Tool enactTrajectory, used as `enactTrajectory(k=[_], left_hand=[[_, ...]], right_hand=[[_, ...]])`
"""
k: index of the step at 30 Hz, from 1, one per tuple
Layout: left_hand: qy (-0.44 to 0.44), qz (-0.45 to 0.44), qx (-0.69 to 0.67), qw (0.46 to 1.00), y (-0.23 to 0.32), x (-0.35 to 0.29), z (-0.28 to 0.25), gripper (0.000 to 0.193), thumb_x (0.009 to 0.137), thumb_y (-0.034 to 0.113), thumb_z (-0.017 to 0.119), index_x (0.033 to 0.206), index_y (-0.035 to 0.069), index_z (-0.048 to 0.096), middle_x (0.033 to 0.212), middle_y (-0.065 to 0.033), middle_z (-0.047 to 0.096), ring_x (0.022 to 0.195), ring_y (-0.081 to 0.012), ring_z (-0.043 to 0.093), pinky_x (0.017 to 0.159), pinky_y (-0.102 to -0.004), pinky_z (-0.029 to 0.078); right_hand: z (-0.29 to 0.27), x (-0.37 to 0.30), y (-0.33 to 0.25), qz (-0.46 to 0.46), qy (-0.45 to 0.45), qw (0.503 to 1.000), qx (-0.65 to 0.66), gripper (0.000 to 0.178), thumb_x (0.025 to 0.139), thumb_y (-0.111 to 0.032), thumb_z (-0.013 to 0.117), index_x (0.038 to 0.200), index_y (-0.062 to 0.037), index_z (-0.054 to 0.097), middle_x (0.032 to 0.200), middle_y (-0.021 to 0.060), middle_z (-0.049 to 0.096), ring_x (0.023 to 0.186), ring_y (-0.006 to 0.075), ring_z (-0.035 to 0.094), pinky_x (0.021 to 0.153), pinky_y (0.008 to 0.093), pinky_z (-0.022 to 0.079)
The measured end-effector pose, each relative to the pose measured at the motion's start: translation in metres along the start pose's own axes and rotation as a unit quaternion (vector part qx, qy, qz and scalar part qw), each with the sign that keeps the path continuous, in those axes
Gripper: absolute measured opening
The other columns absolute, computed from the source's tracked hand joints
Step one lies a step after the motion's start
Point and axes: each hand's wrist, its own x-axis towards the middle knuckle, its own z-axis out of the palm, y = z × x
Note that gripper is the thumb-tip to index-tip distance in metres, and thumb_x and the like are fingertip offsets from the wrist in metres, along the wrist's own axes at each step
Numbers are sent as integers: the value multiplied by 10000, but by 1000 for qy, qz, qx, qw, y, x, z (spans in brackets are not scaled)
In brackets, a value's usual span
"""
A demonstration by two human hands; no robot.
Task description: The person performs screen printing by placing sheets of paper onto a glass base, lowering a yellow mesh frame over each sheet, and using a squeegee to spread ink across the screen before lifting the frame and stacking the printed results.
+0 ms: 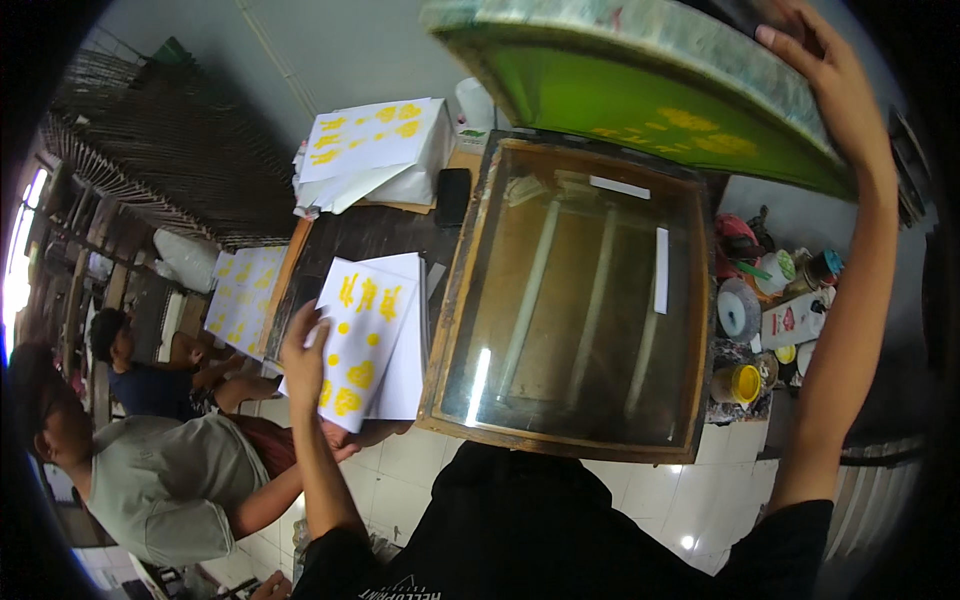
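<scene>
My left hand (pixel 303 348) has its fingers closed on the left edge of a white paper sheet (pixel 358 320) with yellow printed marks. That sheet lies tilted over a stack of plain white paper (pixel 400 395), left of a glass-topped wooden box (pixel 545 330). Up at the right, my right hand (pixel 815 60) grips the outer edge of a screen printing frame (pixel 600 95) with green mesh. The frame is raised and slanted above the far side of the glass, and yellow shapes show on its mesh. Two white strips (pixel 661 270) lie on the glass.
A pile of printed sheets (pixel 375 150) and a black phone (pixel 453 198) lie at the far left. Paint tubs (pixel 737 384) and bottles crowd the right. Two people are at left, one in a grey shirt (pixel 175 490) close to my left arm. Wire drying racks (pixel 150 150) stand behind.
</scene>
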Motion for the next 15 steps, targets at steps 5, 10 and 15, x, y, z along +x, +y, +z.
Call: enactTrajectory(k=[5,10,15], left_hand=[[-285,74,-267,918,157,-55,114,402,1012,190,657,1359,-11,632,1277,-141,714,1211,-193,641,1080,-333,449],[-463,-1,-368,807,198,-106,134,301,1040,179,621,1227,-44,701,1234,-152,733,1180,-203,653,1048,-338,476],[-444,-162,-339,813,127,-157,158,298,1045,162,612,1061,-107,740,1113,-194,760,1004,-228,724,942,-338,536]], right_hand=[[13,-88,-12,1,-22,1000,18,253,897,-201,700,1083,-41,636,880,144,657,821,276,638,776,367,492],[40,-196,-40,-5,-23,1000,-9,258,831,5,696,1061,-52,591,1020,126,612,1017,343,582,925,460,409],[74,-233,-21,33,-81,996,19,266,874,-24,694,1106,-31,563,1016,141,592,984,357,558,892,450,405]])
